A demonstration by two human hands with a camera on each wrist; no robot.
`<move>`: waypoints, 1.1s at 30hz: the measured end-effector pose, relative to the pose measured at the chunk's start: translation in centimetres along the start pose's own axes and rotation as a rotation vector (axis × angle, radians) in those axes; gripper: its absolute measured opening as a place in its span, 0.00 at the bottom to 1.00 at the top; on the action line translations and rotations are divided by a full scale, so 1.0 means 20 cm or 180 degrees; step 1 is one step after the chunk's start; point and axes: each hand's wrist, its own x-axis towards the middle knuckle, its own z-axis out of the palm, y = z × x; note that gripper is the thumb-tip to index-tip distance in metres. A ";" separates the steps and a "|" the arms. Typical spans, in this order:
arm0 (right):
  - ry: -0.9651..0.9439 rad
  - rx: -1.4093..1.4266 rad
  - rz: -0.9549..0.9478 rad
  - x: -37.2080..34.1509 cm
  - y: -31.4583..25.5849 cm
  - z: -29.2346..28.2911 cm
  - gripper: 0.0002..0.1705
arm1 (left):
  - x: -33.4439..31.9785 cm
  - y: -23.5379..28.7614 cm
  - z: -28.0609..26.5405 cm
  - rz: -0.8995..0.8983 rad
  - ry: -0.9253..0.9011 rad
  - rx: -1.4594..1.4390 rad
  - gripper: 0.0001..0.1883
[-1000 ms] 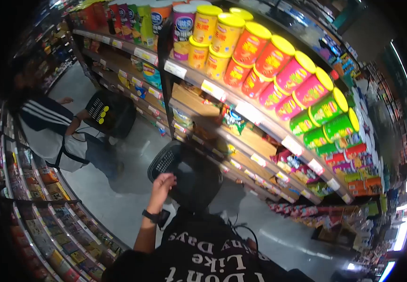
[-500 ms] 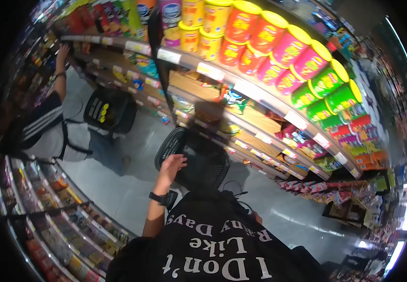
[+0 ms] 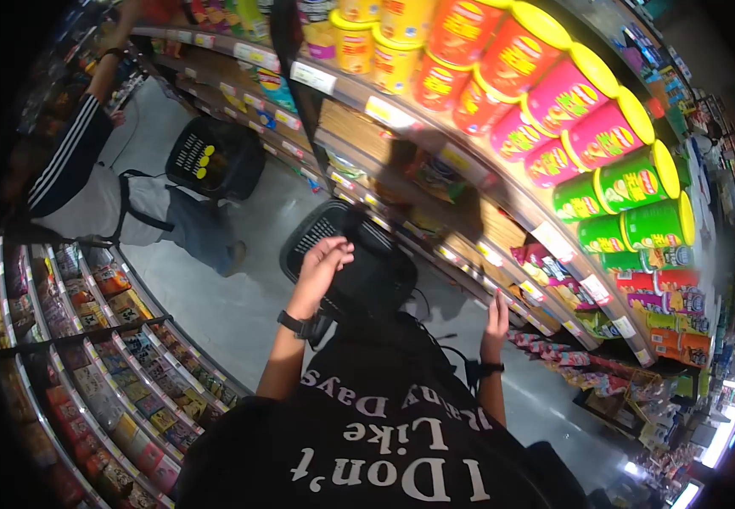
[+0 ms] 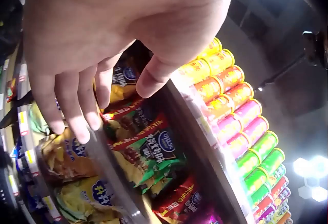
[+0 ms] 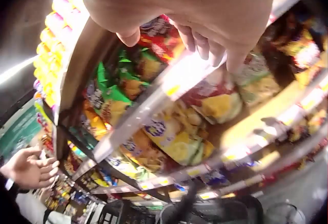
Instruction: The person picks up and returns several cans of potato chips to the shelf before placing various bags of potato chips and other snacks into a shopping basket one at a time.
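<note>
My left hand [image 3: 323,267] hovers over a black shopping basket [image 3: 300,246], fingers loosely bent and holding nothing. In the left wrist view its fingers [image 4: 77,106] hang relaxed in front of snack bags [image 4: 156,149] on a shelf. To the right of the basket, my right hand [image 3: 493,327] is raised with nothing in it. Seen from the right wrist, its fingers [image 5: 202,44] point down, overlapping a shelf edge with price labels. Yellow and brown chip bags [image 5: 177,134] sit on the shelf below.
Rows of lidded snack canisters [image 3: 520,51] line the upper shelf [image 3: 435,140] ahead. Another person [image 3: 130,191] stands at the left beside a second black basket [image 3: 223,161]. A low rack of packets [image 3: 121,399] borders the aisle floor [image 3: 206,314] at lower left.
My right hand has risen into the head view. My left hand has moved slightly up and right over the basket. The other person's arm has reached up toward the shelves.
</note>
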 end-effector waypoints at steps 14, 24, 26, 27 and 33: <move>-0.0672 -0.0658 -0.0524 0.72 -0.81 0.73 0.35 | 0.80 0.11 0.74 0.0941 -0.0738 -0.0055 0.40; -0.1070 0.0176 -0.0901 0.58 -0.77 0.76 0.31 | 0.50 0.24 0.58 0.1290 -0.0837 0.0238 0.38; -0.1170 0.0521 -0.0615 0.51 -0.80 0.78 0.28 | 0.42 0.26 0.46 0.0842 -0.0811 0.0333 0.32; -0.1295 0.0513 -0.0284 0.45 -0.83 0.77 0.27 | 0.35 0.30 0.41 0.0519 -0.0806 0.0262 0.31; -0.1749 0.1270 0.1180 0.31 -0.80 0.89 0.28 | 0.22 0.30 0.11 -0.0417 -0.0559 0.0523 0.26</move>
